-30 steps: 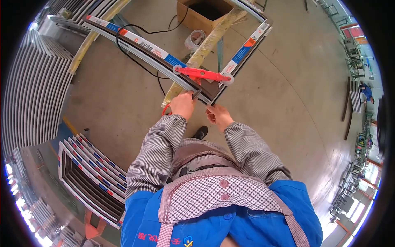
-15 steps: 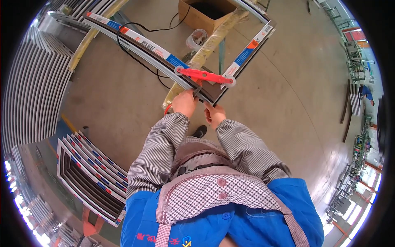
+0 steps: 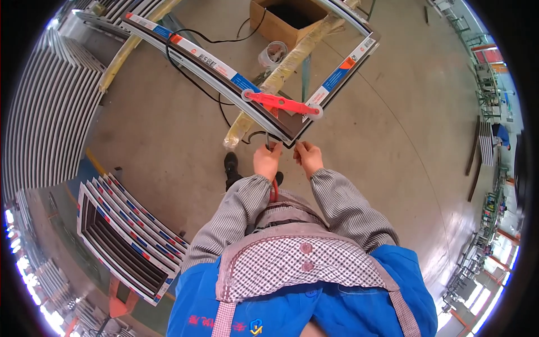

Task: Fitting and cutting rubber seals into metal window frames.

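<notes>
Just below the near corner of a window frame (image 3: 222, 84) with dark and grey profiles, both my hands are at work. My left hand (image 3: 268, 161) is closed around a hand tool with red handles (image 3: 275, 192); its metal tip points up past my fingers, and its exact kind is hidden. A thin black strip (image 3: 257, 133) curls out at the frame's corner by my left fingertips. My right hand (image 3: 308, 158) is closed in a pinch at the corner's right side, apparently on the strip. A red bar with round suction-cup-like ends (image 3: 281, 103) spans the corner.
The frame lies on film-wrapped supports (image 3: 292, 59). A black cable (image 3: 177, 66) loops over it. Beyond stand a cardboard box (image 3: 281, 28) and a clear bucket (image 3: 274, 54). Stacked frames (image 3: 126, 236) and grey profiles (image 3: 50, 118) fill the left. A person (image 3: 499, 135) is far right.
My left hand has drawn back from the frame's edge toward me, its tool turned. My right hand has shifted slightly right. The curled black strip now shows, and a shoe appears at left.
</notes>
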{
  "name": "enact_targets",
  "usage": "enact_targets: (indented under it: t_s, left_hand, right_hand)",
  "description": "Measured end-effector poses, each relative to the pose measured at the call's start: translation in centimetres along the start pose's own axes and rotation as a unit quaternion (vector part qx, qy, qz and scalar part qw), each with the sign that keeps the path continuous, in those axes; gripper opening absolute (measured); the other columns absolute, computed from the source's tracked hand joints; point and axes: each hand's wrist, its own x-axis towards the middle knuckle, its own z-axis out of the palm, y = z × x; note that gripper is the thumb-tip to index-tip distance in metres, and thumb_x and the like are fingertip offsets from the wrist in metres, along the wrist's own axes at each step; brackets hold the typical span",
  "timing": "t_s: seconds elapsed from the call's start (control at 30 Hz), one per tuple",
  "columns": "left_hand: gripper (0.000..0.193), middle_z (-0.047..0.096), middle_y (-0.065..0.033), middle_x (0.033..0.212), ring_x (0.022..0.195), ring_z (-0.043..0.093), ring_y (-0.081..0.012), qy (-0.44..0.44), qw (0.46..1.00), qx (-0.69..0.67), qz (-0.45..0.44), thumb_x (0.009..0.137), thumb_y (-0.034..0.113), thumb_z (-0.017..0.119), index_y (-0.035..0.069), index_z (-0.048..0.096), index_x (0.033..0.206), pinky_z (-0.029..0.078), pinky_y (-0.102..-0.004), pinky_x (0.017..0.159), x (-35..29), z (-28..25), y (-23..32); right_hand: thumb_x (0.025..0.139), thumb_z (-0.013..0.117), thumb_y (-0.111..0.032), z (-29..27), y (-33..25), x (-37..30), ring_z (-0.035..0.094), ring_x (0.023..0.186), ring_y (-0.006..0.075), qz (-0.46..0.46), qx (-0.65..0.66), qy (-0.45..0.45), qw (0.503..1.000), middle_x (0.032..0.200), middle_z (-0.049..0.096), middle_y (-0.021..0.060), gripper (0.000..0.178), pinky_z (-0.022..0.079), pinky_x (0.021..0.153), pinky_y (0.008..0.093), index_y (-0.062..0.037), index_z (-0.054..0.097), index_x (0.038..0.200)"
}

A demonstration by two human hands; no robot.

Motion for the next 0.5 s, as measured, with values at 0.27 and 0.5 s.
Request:
enact_targets:
  t_s: [0.27,0.5]
  left_hand:
    - [0.026,0.060,-0.0092,0.062,0.057,0.057,-0.0190,0.006,0.996,0.027,-0.086,0.074,0.025,0.061,-0.001,0.060,0.072,0.042,-0.0311,0.056,0.4,1.7,1.6]
    - [0.021,0.063,-0.0069,0.082,0.052,0.049,-0.0159,-0.010,0.914,-0.360,-0.187,0.078,0.027,0.057,0.006,0.057,0.077,0.042,-0.0317,0.051,1.1,0.4,-5.1]
  right_hand:
    - [0.084,0.051,-0.021,0.9,0.5,0.8,0.045,0.047,0.0105,-0.013,-0.024,0.011,1.000,0.054,0.050,0.0040,0.026,0.034,0.045,0.0243,0.0002,0.053,0.068]
    - [0.072,0.056,-0.010,-1.4,-5.4,-4.9,0.053,0.088,0.0273,-0.349,-0.405,0.038,0.844,0.099,0.054,0.0140,0.027,0.042,0.072,0.0351,-0.0045,0.053,0.098]
